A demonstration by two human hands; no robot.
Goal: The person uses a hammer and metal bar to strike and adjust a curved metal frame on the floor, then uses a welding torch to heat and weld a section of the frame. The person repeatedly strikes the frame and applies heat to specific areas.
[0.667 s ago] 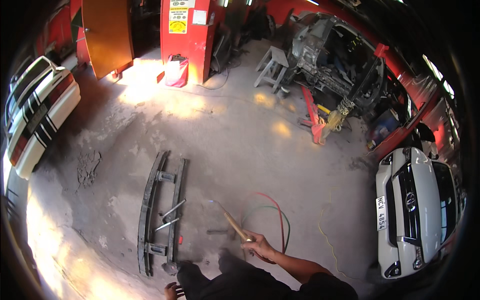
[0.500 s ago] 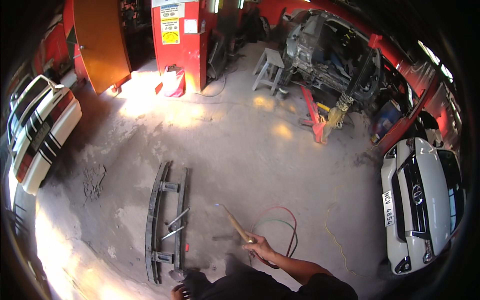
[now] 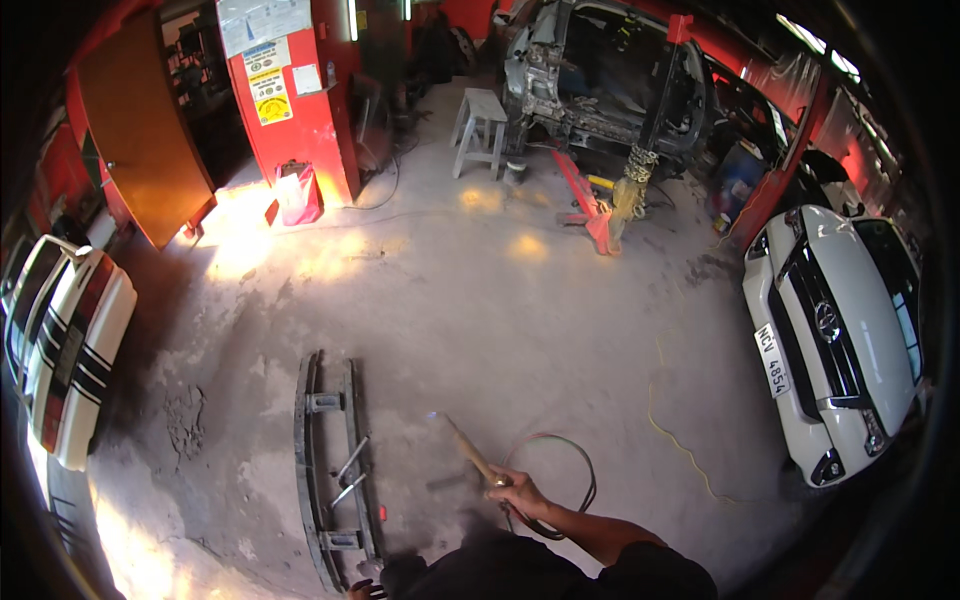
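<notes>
My right hand (image 3: pixel 520 496) is closed around the handle of a gas welding torch (image 3: pixel 472 450). The torch slants up and to the left, with a small bluish glow at its tip, and dark, reddish hoses (image 3: pixel 590 470) loop from it to the right. My left hand (image 3: pixel 367 590) shows only in part at the lower edge, beside the near end of a dark metal bumper beam (image 3: pixel 308 450); its grip cannot be made out. Two shiny metal rods or tools (image 3: pixel 350 488) lie across the beam. The torch tip is apart from the beam, to its right.
A small red object (image 3: pixel 382 513) lies beside the beam. A yellow cord (image 3: pixel 680 440) winds over the floor toward a white car (image 3: pixel 835 330). Another white car (image 3: pixel 85 360) stands at left. Farther off are a stool (image 3: pixel 480 130), a red jack (image 3: pixel 590 205) and a stripped car body (image 3: pixel 600 90).
The view has swung to the right and tilted, so the far objects sit farther left. My right hand still holds the torch in nearly the same place; less of my left hand shows.
</notes>
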